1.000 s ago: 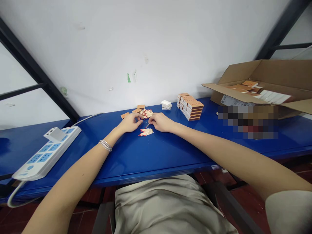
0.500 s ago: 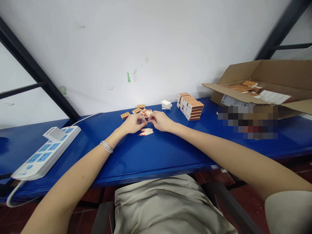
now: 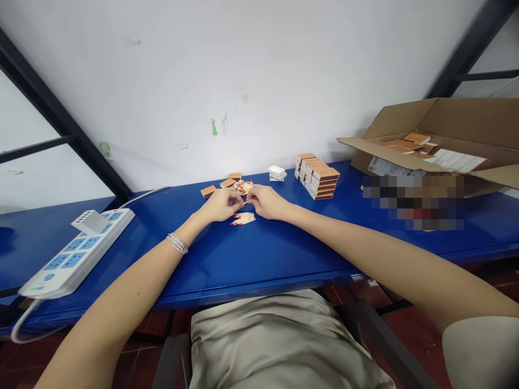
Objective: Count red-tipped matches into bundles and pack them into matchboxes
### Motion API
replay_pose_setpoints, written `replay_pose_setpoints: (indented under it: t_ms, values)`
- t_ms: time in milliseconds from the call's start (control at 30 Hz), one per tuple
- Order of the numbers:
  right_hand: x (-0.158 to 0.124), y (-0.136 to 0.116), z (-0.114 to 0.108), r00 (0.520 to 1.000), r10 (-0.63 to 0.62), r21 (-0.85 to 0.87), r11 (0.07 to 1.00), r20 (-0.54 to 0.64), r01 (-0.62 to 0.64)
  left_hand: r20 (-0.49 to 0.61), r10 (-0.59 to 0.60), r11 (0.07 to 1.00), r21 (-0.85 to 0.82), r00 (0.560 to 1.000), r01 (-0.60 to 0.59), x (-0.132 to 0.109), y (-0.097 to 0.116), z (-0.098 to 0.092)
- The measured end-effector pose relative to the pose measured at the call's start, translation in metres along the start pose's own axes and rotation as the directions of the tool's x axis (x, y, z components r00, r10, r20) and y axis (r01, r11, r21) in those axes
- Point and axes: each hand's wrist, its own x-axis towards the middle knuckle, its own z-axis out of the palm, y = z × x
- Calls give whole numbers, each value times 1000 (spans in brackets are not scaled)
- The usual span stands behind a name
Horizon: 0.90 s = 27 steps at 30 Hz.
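Fingertips of my left hand (image 3: 223, 205) and my right hand (image 3: 265, 201) nearly meet, both pinched, with a thin matchstick (image 3: 245, 202) between them. Just below lies a small, roughly lined-up batch of matches (image 3: 244, 218), most red heads pointing left. Behind my fingers sits a looser heap of red-tipped matches (image 3: 244, 187), partly hidden by my hands. Orange matchboxes lie left of that heap: one matchbox (image 3: 208, 191) near my left knuckles, another matchbox (image 3: 227, 183) against the heap, and a third matchbox (image 3: 234, 176) farther back.
White matchbox trays (image 3: 277, 173) are piled near the wall. Stacked matchboxes (image 3: 318, 175) stand right of them. An open cardboard carton (image 3: 389, 154) with more boxes occupies the right, a blurred patch before it. A power strip (image 3: 77, 254) lies left on the blue table (image 3: 251, 265).
Almost nothing differs. Both hands keep their pinch on the matchstick in the same place, and the view has shifted very slightly.
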Motion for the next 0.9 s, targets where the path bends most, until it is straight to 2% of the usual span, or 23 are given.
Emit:
replay_pose_setpoints:
  t_ms: [133, 300, 433, 700, 900]
  values:
    - [1, 3, -2, 999, 17, 50, 999, 35, -19, 23, -53, 998, -22, 998, 54, 0, -3, -3]
    - [-1, 1, -9, 988, 18, 122, 992, 151, -37, -54, -138, 989, 41, 989, 140, -1, -14, -8]
    - [-1, -4, -18, 961, -44, 192, 981, 272, -9, -37, -98, 986, 130, 995, 102, 0, -24, -4]
    - [2, 4, -30, 975, 78, 60, 994, 206, -92, -50, -65, 984, 162, 997, 72, 6, -27, 3]
    - [1, 2, -30, 973, 102, 49, 992, 208, -114, -113, -169, 968, 167, 979, 187, 6, -23, 4]
